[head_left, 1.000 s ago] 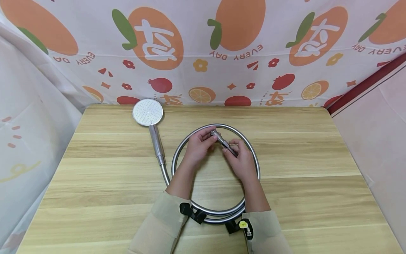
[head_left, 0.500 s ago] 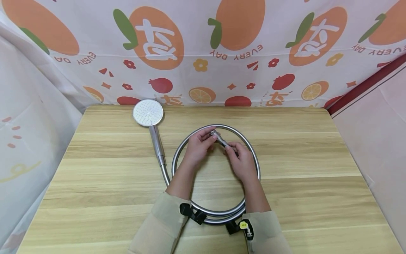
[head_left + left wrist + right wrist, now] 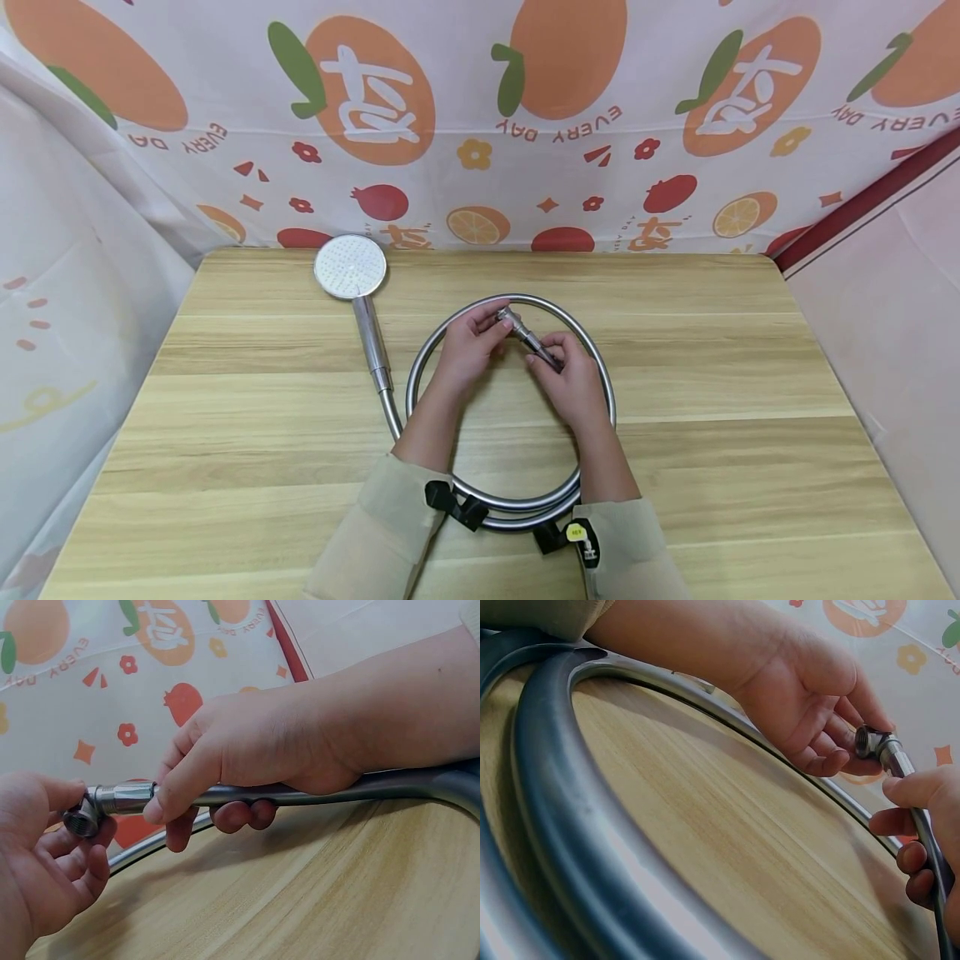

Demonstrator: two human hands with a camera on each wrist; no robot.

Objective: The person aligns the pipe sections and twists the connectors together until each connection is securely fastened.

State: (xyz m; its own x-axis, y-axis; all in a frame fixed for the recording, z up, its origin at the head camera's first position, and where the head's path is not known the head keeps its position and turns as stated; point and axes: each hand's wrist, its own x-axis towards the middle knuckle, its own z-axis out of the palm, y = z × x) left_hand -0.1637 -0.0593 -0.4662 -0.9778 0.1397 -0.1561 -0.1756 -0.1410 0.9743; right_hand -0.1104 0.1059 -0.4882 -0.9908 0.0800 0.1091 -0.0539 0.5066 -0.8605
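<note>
My left hand (image 3: 465, 346) pinches a small metal threaded fitting (image 3: 82, 817) between thumb and fingers; its round threaded opening faces the left wrist camera. My right hand (image 3: 572, 379) holds the end of a silver shower hose (image 3: 322, 796), thumb on top and fingers curled beneath. The hose's end nut (image 3: 135, 796) sits against the fitting, in line with it, just ahead of the right thumb. In the right wrist view the fitting (image 3: 868, 742) and hose end meet between both hands. A round shower head (image 3: 349, 267) on a chrome handle lies left of the hands.
The rest of the hose lies in a coil (image 3: 528, 504) on the wooden table (image 3: 750, 375), around and under the forearms. Black wrist straps (image 3: 457, 504) sit on the sleeves. A fruit-print curtain (image 3: 480, 167) hangs along the table's back edge.
The right thumb and forefinger slid up the hose toward the nut half a second ago, and are now back lower on it. The left hand, fitting and shower head have stayed put.
</note>
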